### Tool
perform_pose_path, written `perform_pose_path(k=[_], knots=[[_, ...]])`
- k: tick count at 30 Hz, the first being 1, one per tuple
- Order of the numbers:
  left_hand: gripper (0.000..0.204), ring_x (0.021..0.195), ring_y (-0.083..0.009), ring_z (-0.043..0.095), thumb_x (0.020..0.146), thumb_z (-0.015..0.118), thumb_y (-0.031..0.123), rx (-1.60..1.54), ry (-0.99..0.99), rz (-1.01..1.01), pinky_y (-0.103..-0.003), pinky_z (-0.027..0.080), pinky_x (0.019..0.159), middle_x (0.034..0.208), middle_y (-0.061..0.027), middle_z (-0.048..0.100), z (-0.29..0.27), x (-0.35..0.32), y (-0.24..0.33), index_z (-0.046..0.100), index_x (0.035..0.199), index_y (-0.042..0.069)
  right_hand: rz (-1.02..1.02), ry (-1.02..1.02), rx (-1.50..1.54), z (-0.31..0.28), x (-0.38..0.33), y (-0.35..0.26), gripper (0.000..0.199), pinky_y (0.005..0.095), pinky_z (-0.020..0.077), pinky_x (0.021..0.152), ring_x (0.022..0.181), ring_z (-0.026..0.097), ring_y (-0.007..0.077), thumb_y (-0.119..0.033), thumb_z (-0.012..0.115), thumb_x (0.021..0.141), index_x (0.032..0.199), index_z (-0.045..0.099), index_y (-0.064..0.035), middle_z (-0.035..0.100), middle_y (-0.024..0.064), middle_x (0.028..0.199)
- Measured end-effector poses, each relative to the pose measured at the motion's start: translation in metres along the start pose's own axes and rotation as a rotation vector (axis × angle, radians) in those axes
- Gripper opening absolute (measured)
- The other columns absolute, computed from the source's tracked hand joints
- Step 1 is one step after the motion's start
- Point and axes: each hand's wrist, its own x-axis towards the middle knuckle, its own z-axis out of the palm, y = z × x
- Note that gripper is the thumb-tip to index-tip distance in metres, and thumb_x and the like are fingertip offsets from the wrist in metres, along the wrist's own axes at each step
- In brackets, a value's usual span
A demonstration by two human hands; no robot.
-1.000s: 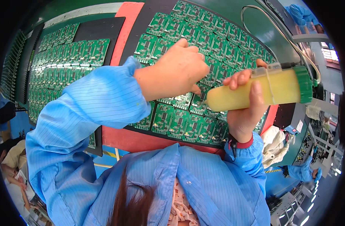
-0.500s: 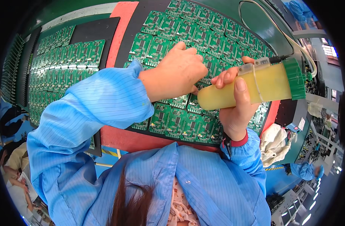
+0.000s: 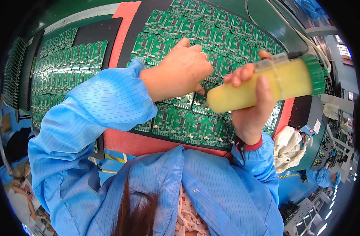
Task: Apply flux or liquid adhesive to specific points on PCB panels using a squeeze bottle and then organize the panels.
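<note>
Right hand (image 3: 252,114): gripping a yellow tube (image 3: 262,84) — nozzle down by the boards (image 3: 180,122)
Left hand (image 3: 180,72): curled, fingertips pressing on boards

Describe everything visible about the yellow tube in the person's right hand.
The dispenser tube is a clear plastic cylinder filled with pale yellow paste, closed at its rear by a ribbed green cap where a thin hose joins. It lies nearly level, tip pointing left and slightly down. The right hand wraps it from below, fingers over the top. Its tip sits above the green circuit boards, beside the left hand; the nozzle itself is hidden.
</note>
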Motion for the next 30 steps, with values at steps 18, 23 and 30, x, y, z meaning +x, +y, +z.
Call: perform_pose_path(k=[18,23,30], knots=[[0.016,0.087,-0.0217,0.057,0.064,0.078,0.023,-0.035,-0.069,0.019,-0.037,0.038,0.086,0.081,-0.0014,0.064,0.007,0.037,0.029,0.066,0.072,0.017,-0.030,0.043,-0.100,-0.031,-0.006,-0.007,0.053,0.0321,0.0528,0.068,0.070,0.062,0.0204,-0.008,0.063,0.090,0.135,0.039,0.0019,0.062,0.0119,0.088],[0.014,0.087,-0.0219,0.057,0.064,0.077,0.021,-0.041,-0.028,0.033,-0.038,0.038,0.085,0.081,-0.0017,0.064,0.010,0.036,0.028,0.067,0.073,0.018,-0.017,0.046,-0.083,-0.030,-0.006,-0.005,0.053,0.0318,0.0530,0.067,0.069,0.063,0.0204,-0.006,0.064,0.089,0.135,0.039,0.0022,0.063,0.0117,0.088],[0.015,0.087,-0.0218,0.057,0.064,0.078,0.020,-0.033,0.000,0.037,-0.038,0.038,0.085,0.081,-0.0017,0.063,0.011,0.036,0.030,0.066,0.073,0.018,-0.019,0.022,-0.085,-0.029,-0.007,-0.006,0.054,0.0321,0.0532,0.067,0.069,0.063,0.0204,-0.006,0.064,0.089,0.135,0.039,0.0022,0.062,0.0117,0.088]])
